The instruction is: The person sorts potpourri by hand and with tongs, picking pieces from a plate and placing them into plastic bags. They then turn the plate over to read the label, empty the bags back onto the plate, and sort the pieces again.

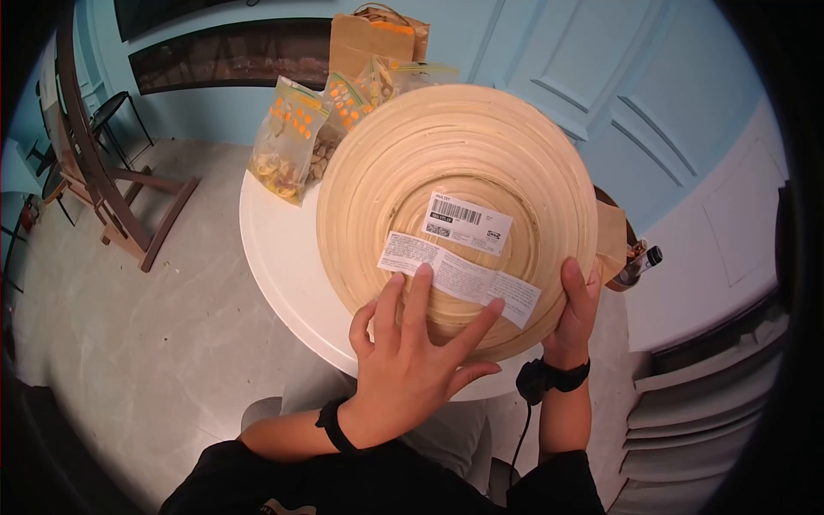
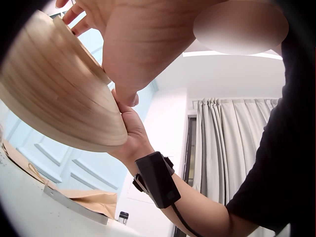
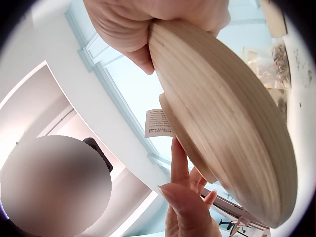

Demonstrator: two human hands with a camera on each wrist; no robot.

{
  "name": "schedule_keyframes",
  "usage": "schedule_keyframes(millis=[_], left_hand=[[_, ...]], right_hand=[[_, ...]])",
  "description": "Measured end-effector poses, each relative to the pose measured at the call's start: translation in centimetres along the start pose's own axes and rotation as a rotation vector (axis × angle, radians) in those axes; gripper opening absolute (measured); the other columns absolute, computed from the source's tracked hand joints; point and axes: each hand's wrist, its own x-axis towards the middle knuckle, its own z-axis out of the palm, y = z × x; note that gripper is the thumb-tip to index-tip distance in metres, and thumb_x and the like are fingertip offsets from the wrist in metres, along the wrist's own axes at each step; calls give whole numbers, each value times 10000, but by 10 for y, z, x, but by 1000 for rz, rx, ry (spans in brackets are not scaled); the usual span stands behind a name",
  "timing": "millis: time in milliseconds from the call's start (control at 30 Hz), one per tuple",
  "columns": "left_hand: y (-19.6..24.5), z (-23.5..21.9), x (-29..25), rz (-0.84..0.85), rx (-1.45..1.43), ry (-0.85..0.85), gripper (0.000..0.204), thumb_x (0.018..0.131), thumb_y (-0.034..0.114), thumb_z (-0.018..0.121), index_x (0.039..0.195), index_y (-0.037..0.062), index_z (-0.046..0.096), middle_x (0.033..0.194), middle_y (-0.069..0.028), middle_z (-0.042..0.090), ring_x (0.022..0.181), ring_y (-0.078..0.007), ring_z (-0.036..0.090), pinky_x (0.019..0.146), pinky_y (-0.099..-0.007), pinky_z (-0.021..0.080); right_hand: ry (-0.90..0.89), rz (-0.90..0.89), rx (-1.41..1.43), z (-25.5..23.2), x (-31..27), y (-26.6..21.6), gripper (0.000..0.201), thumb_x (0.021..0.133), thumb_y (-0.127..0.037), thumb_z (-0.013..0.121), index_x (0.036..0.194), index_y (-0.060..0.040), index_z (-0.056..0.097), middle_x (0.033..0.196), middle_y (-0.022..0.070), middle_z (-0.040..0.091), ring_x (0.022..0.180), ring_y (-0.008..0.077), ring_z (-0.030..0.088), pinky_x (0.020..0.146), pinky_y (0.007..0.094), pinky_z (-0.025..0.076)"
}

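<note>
A round bamboo bowl (image 1: 549, 189) is held up with its ringed underside toward the head camera. Two white paper labels are on its base: a barcode label (image 1: 489, 227) and, below it, a longer printed label (image 1: 515, 300). My right hand (image 1: 577, 313) grips the rim at the lower right, thumb over the underside; its other fingers are mostly hidden behind the bowl. With fingers spread, my left hand (image 1: 412, 360) lies over the base, fingertips at the lower edge of the long label. In the right wrist view one end of a label (image 3: 159, 123) sticks out past the bowl's foot.
Behind the bowl on a round white table (image 1: 275, 232) stand clear zip bags (image 1: 287, 142) of dried food and a brown paper bag (image 1: 369, 43). A dark-rimmed tray (image 1: 633, 279) with a small black-capped bottle (image 1: 652, 256) is at the right. A wooden easel (image 1: 103, 172) stands at left.
</note>
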Motion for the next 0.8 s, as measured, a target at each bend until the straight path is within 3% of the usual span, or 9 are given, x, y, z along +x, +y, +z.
schedule_keyframes(millis=[300, 800], left_hand=[[1, -8, -3, 71, 104, 13, 607, 741, 668, 736, 1305, 463, 649, 1517, -82, 407, 1319, -415, 357, 1038, -528, 281], [9, -7, -8, 50, 70, 6, 589, 740, 674, 738, 1296, 511, 633, 1482, -113, 376, 1359, -364, 330, 1080, -527, 251]], right_hand=[[-30, 29, 40, 3, -4, -1, 590, 946, -272, 723, 1350, 84, 482, 1261, 181, 645, 1098, 227, 662, 950, 336, 534], [-30, 37, 15, 4, -9, -1, 574, 943, -272, 725, 1327, 92, 503, 1239, 179, 657, 1071, 224, 671, 933, 333, 538]])
